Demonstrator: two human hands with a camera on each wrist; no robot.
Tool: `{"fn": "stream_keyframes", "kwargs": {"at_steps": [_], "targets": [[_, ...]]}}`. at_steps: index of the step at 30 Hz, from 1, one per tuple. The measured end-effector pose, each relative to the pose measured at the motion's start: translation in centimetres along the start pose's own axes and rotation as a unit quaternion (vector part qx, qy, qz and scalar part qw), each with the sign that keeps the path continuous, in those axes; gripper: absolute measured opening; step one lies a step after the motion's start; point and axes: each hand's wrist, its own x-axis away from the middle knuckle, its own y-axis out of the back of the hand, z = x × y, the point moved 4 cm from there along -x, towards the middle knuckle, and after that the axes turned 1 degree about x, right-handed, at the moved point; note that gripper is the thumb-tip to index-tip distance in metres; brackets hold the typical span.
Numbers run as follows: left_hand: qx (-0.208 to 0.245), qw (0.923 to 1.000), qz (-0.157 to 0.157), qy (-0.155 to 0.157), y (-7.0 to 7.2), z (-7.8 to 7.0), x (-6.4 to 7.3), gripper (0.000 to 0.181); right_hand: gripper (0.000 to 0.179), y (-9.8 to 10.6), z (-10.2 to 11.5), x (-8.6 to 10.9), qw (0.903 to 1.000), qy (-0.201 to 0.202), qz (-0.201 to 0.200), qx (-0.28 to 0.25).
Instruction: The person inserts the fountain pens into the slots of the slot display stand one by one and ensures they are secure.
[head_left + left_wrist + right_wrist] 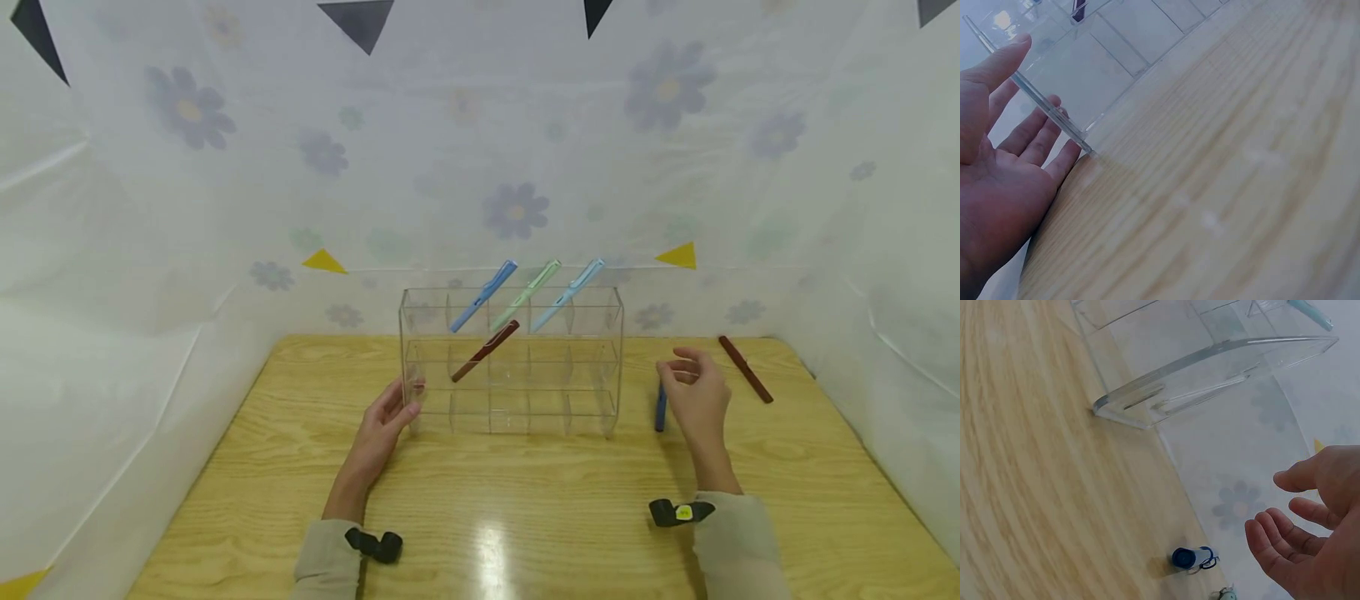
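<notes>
A clear acrylic pen rack (pixel 510 425) with rows of compartments stands on the table. My left hand (pixel 378 433) holds its left side, the thumb at the front edge and the fingers behind the side panel (pixel 1054 112). In the upper row lean a blue pen (pixel 483 296), a pale green pen (pixel 528 292) and a light blue pen (pixel 567 296). One row lower leans a dark red pen (pixel 486 352). To the right of the rack, my right hand (pixel 699 396) hovers by a dark blue pen (pixel 661 410), its thumb and fingers apart with nothing between them (pixel 1310 531).
Another dark red pen (pixel 746 369) lies on the wooden table (pixel 480 500) beyond my right hand. A flower-patterned white curtain (pixel 517 150) hangs behind the table, and white sheeting encloses both sides. At the bottom of the right wrist view, a small teal object (pixel 1227 594) is partly cut off.
</notes>
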Motion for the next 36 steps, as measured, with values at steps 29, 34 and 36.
{"fn": "stream_keyframes", "kwargs": {"at_steps": [29,34,36], "targets": [[0.002,0.9999,0.008,-0.013,-0.2,-0.1,0.0,0.059,0.044,-1.4,-3.3,0.4,0.9804,-0.006,0.116,0.159],[0.007,0.9999,0.005,-0.011,-0.1,0.0,0.0,0.059,0.041,-1.3,-3.2,0.3,0.9816,-0.007,0.111,0.155],[0.011,0.9999,0.006,-0.011,-0.1,0.0,0.0,0.059,0.040,-1.2,-3.1,0.3,0.9840,-0.011,0.106,0.143]]}}
